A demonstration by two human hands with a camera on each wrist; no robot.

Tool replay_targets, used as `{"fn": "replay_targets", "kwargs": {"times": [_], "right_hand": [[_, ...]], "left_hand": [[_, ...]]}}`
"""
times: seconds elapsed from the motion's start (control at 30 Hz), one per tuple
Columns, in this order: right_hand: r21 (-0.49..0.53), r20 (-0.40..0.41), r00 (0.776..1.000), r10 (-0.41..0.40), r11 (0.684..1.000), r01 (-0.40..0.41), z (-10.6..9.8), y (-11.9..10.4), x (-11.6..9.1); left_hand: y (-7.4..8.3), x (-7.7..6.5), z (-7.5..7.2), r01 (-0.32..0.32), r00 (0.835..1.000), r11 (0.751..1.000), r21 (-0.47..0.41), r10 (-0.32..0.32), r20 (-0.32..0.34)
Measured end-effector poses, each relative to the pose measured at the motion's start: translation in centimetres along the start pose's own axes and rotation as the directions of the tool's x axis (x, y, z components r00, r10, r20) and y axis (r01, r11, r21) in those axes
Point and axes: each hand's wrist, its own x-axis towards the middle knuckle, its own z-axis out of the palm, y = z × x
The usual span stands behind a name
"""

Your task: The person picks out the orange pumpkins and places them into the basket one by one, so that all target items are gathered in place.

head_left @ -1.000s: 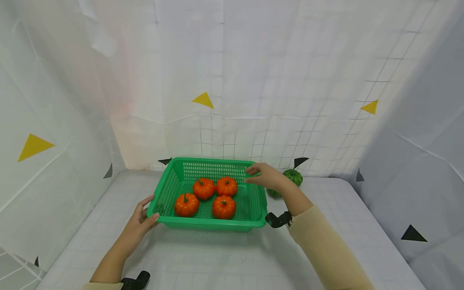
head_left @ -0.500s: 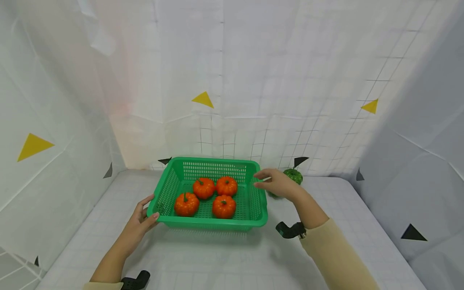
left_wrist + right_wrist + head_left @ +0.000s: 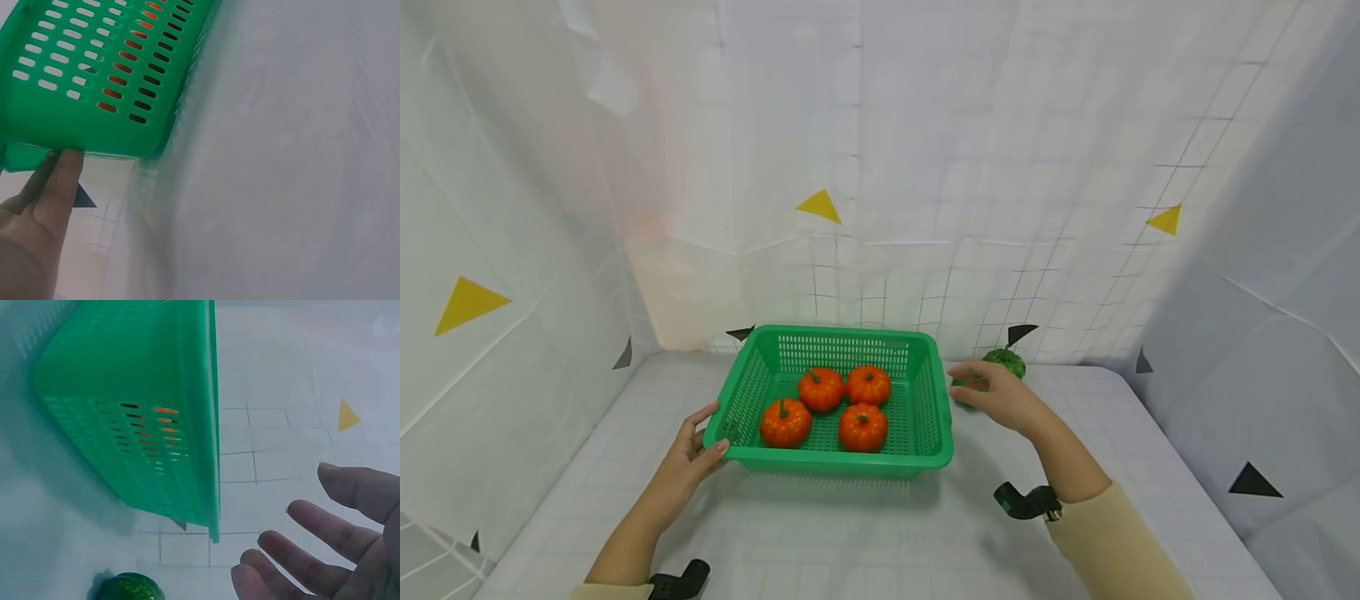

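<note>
A green plastic basket (image 3: 838, 462) with slotted walls stands on the table with several small orange pumpkins (image 3: 862, 428) inside. My left hand (image 3: 679, 471) holds its front left corner, the thumb at the front rim and the fingers against the left side. Just beyond the basket's right wall, my right hand (image 3: 1003, 400) hovers with loosely bent fingers and nothing between them. Behind that hand sits a dark green pumpkin (image 3: 1009, 362). A second green thing shows partly beneath the fingers, mostly hidden. In the right wrist view a green pumpkin (image 3: 131, 587) lies below the basket's end.
The white table (image 3: 850, 542) is ringed by white sheeting (image 3: 880, 125) at the back and both sides. Yellow and black triangles mark the sheeting. A black wrist camera (image 3: 1028, 502) sits on the right wrist, another camera (image 3: 681, 581) on the left.
My right hand has moved right and down, from above the basket's right side to outside its right wall near the green pumpkins. The left hand and basket have stayed in place.
</note>
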Motion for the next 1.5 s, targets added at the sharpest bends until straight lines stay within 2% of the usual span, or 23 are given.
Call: {"fn": "replay_targets", "kwargs": {"times": [0.3,0.53,0.77,1.07,1.5], "right_hand": [[-0.051,-0.088,0.996,-0.025,0.998,0.02,0.0,1.7,-1.5],[-0.053,-0.152,0.988,0.009,0.998,-0.018,0.2,3.4,-2.6],[-0.066,-0.184,0.983,0.029,0.997,-0.042,0.4,5.0,-3.6],[-0.075,-0.226,0.974,0.01,0.997,-0.027,0.3,7.0,-4.9],[-0.08,-0.266,0.961,0.078,0.991,-0.103,-0.1,9.2,-6.4]], "left_hand": [[-0.1,0.1,0.0,0.008,1.0,1.0,0.008,-0.008,-0.013],[-0.4,0.2,-0.1,0.017,1.0,1.0,0.02,-0.017,-0.02],[-0.3,0.1,-0.1,0.0,1.0,1.0,0.022,0.001,-0.017],[-0.1,0.1,-0.1,0.004,1.0,1.0,0.011,-0.004,-0.015],[-0.1,0.1,-0.1,0.006,1.0,1.0,0.011,-0.006,-0.018]]}}
